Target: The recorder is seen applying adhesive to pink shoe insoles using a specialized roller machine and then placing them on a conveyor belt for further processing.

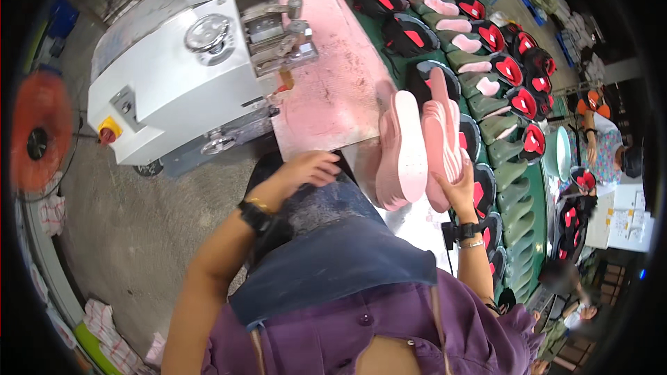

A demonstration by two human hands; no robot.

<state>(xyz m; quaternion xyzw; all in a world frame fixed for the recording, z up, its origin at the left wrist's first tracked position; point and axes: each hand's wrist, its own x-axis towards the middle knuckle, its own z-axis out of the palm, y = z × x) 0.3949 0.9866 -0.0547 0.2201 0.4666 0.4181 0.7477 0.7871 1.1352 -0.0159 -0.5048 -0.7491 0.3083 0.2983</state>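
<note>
Two stacks of pink shoe soles lie side by side in front of me, right of the middle. My right hand (458, 191) is closed around the near end of the right-hand sole stack (440, 140), thumb on one side. The left-hand sole stack (404, 149) has a pale sole on top, and no hand touches it. My left hand (310, 169) hovers over my apron (326, 236), near the front edge of the pink-dusted worktable (333, 73). Its fingers are stretched out and hold nothing.
A white machine (174, 76) with a metal feed head (281, 42) stands at the left. Along the right runs a green conveyor with black-and-red shoe uppers (511, 69) and green shoe lasts (517, 226). An orange fan (40, 132) stands far left. Another person (608, 142) works at far right.
</note>
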